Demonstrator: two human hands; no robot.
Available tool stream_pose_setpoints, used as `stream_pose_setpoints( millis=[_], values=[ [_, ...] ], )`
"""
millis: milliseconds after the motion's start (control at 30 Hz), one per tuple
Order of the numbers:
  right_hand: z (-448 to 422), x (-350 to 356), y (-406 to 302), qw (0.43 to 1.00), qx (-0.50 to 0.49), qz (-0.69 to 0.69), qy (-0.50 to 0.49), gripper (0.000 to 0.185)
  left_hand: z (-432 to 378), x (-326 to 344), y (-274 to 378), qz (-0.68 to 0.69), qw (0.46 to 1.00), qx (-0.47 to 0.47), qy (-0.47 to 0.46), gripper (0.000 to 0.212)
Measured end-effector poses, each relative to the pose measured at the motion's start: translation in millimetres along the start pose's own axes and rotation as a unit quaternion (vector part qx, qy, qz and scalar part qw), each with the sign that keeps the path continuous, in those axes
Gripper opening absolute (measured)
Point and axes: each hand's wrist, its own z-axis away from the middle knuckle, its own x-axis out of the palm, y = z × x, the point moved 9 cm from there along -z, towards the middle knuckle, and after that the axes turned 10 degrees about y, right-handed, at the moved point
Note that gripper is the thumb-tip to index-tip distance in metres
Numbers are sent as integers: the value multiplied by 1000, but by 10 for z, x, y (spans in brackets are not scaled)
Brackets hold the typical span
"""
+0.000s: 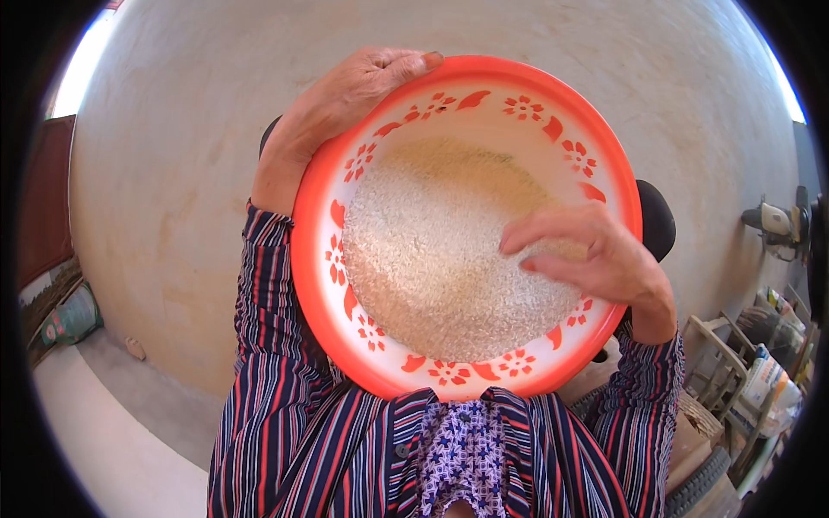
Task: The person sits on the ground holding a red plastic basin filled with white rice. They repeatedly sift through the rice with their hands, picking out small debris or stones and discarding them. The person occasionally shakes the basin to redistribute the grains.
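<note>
A large round enamel basin (464, 382) with a red rim and red flower pattern rests against my front, tilted so that its inside shows. White grains that look like rice (440, 259) cover its bottom, with yellowish grains or husks (447, 158) along the far edge. My left hand (366, 90) grips the rim at the upper left, its thumb on top and its other fingers hidden. Over the grains at the right, my right hand (583, 249) is curved, thumb and fingers apart, slightly blurred. Nothing is visible between its fingers, and whether the fingertips touch the grains is unclear.
Beyond the basin stretches a pale plain surface (188, 194). A green sack (72, 315) and a brown panel (48, 194) are at the left. At the lower right are a wooden frame (725, 343), a white printed sack (764, 388) and a black tyre (699, 482). A motorbike part shows at the far right.
</note>
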Motion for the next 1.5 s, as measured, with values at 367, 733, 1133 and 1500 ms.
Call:
stream_pose_setpoints(
  millis=[367,733,1133,1500],
  values=[
    [-54,-510,603,968,94,-51,227,17,14,2,36,19,1000,3,4,46],
    [-18,-524,641,962,109,-70,239,16,42,-21,95,-4,1000,6,22,45],
    [-39,-430,671,969,127,-2,214,15,103,-27,134,-11,999,25,38,51],
    [-43,-340,646,969,141,50,195,18,115,28,196,-20,999,32,21,48]
  ],
)
